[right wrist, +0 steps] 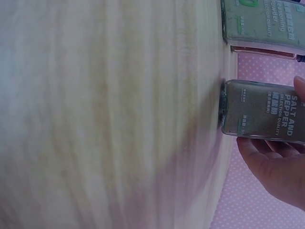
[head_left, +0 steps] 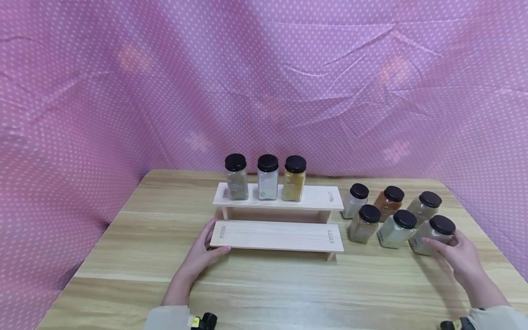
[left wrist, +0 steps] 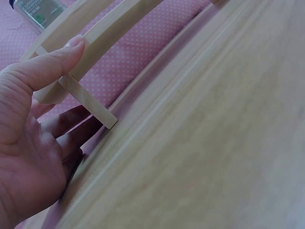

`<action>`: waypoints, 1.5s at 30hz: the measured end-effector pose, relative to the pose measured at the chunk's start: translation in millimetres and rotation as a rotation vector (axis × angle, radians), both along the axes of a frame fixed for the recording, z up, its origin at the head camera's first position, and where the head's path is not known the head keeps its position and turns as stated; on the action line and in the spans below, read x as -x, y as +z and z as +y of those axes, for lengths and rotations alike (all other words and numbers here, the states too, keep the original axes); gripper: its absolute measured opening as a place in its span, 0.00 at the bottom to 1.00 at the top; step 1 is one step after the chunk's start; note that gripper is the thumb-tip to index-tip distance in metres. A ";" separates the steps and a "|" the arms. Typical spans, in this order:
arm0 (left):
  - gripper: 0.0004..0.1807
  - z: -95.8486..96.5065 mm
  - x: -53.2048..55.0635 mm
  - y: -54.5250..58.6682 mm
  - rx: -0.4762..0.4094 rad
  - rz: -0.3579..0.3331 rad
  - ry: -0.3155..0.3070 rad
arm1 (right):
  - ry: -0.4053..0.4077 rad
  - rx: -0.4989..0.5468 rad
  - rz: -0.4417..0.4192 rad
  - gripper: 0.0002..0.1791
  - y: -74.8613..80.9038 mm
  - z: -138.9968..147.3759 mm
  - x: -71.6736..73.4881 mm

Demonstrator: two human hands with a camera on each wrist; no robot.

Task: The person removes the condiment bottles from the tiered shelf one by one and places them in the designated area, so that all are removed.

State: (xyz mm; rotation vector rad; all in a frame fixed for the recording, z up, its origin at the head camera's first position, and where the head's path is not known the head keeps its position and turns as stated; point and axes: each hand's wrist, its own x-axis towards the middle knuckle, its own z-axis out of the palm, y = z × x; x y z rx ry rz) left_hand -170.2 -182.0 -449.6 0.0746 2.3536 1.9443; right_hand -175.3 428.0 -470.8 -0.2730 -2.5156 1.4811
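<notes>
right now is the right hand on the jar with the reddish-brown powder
No, the right hand has its fingers and thumb on the jar labelled SALT AND PEPPER.

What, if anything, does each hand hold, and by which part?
The left hand holds the front shelf by its left end; the right hand the salt and pepper jar by its sides.

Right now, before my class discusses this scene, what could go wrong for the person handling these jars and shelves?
1. The right hand grips the salt and pepper jar close beside the pale green jar; a sideways swing might knock that neighbour.

2. The left hand holds the left end of the lower shelf. If it is joined to the upper shelf, a tug could topple the three jars there.
</notes>
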 end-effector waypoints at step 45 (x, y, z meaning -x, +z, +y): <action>0.49 -0.4 -1.7 0.6 -0.019 0.021 -0.012 | 0.118 0.034 -0.004 0.43 9.0 41.0 18.9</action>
